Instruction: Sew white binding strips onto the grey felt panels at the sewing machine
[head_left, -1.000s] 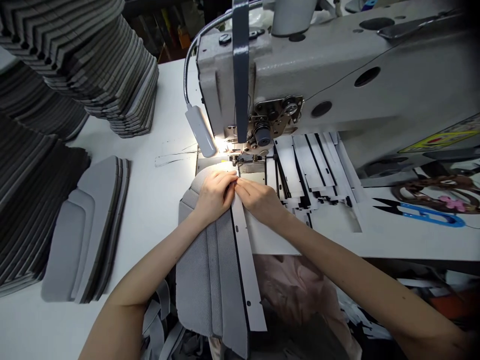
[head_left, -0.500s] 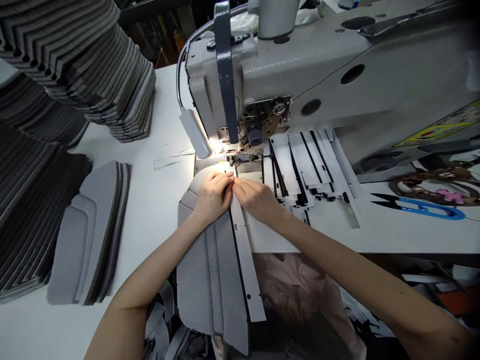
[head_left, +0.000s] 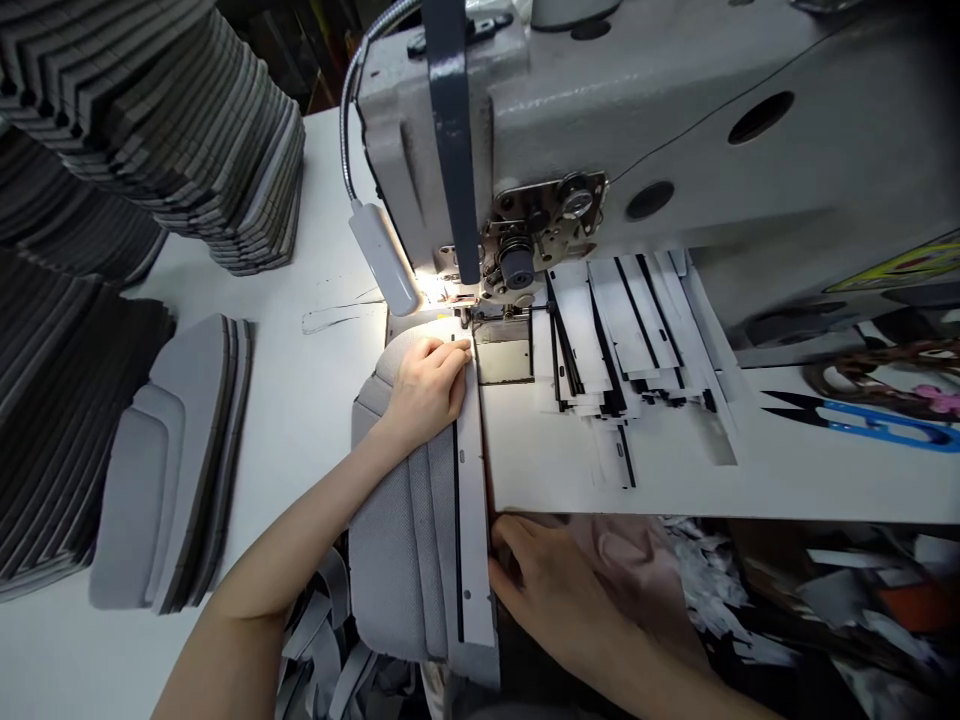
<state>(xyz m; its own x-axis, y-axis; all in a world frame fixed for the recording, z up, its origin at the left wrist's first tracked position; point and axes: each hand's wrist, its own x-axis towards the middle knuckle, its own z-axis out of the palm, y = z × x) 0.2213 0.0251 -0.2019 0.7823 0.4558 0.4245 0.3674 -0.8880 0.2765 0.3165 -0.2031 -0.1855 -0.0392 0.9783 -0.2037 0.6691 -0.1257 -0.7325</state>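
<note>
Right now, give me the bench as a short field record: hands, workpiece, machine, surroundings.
left hand: on grey panel, fingertips at white strip, near presser foot
right hand: beside strip's lower part, contact unclear
workpiece: strip lying along panel's right side
machine: sewing machine, lamp lit
left side: stacked grey panels
right side: loose white strips, blue-handled snips

White flat-topped work table (head_left: 277,400): at left, tall stacks of grey padded fabric panels (head_left: 247,180), a few matching loose grey panels (head_left: 172,450) leaning together beside them. Grey-white metal sewing machine (head_left: 675,130) standing on it; near its needle area, a loose fan of white strips with black edging (head_left: 622,330). Far right, blue-handled thread snips with black blades (head_left: 862,418).
</note>
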